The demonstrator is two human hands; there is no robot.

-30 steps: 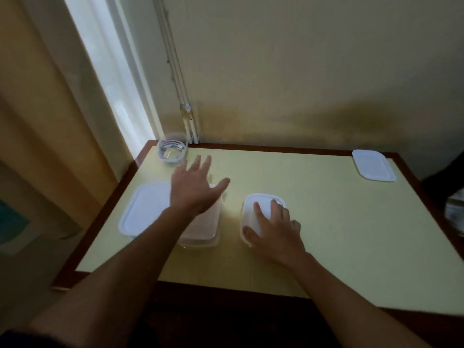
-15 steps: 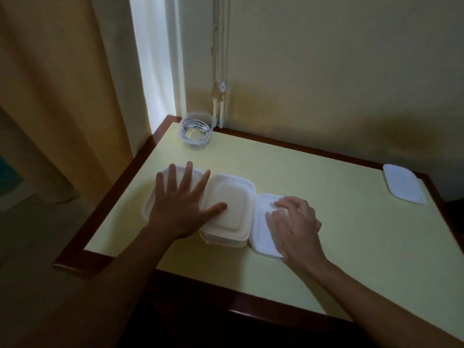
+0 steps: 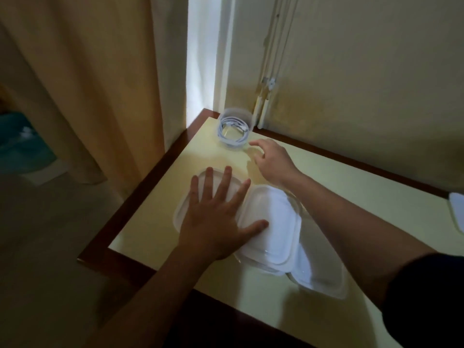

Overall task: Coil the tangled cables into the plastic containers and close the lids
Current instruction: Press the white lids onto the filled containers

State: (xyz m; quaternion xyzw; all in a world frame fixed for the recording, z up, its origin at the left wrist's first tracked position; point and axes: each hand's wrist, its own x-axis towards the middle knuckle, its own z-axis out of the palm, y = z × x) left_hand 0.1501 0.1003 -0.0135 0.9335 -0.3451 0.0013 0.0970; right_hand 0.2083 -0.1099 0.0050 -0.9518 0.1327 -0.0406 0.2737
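Observation:
My left hand (image 3: 216, 212) lies flat with spread fingers on a white lidded container (image 3: 185, 207) at the table's left edge, its thumb on the lid of a second container (image 3: 273, 229) beside it. A third lidded container (image 3: 324, 280) sits lower right, partly under the second. My right hand (image 3: 268, 159) hovers with loosely curled fingers, holding nothing, just right of a round clear container (image 3: 234, 131) in the far left corner. A white coiled cable (image 3: 232, 130) lies inside that container, which has no lid on.
The yellow table (image 3: 351, 182) has a dark wooden rim and stands against a wall. A loose white lid (image 3: 457, 209) lies at the right edge of view. Curtains hang left of the table beside a bright window strip.
My right hand left the rightmost container and reached across toward the round container in the far corner. My left hand stayed flat on the left container. The view swung left.

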